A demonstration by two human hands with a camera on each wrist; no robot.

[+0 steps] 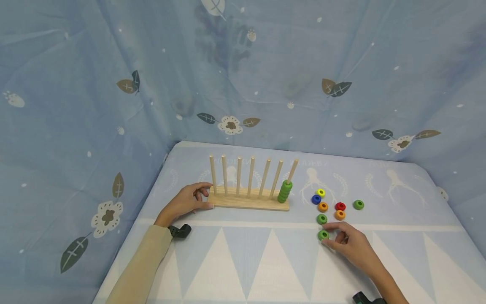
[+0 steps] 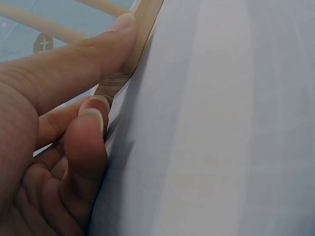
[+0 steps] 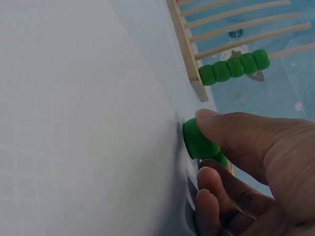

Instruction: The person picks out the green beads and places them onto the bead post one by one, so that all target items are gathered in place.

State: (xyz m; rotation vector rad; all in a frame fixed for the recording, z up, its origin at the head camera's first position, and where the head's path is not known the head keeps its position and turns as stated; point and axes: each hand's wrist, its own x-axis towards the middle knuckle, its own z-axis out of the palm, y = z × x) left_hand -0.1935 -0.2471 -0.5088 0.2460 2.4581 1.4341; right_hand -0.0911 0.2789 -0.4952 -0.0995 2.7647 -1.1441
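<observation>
A wooden peg rack point(image 1: 248, 202) stands on the table with several upright pegs. Green beads point(image 1: 284, 191) are stacked on its rightmost peg. My left hand point(image 1: 186, 200) grips the left end of the base; in the left wrist view its thumb point(image 2: 93, 56) lies along the wood edge. Right of the rack, my right hand point(image 1: 351, 244) pinches a green bead point(image 1: 323, 235) between thumb and index finger, low over the cloth. The right wrist view shows the thumb against this bead point(image 3: 197, 140). Another green bead point(image 1: 322, 219) lies just beyond it.
Loose beads lie right of the rack: a yellow one point(image 1: 320, 193), a blue one point(image 1: 316, 199), orange ones point(image 1: 323, 207), a red one point(image 1: 340, 206) and a green one point(image 1: 358, 204) farther right. Patterned blue cloth point(image 1: 243, 84) walls the table's back and sides.
</observation>
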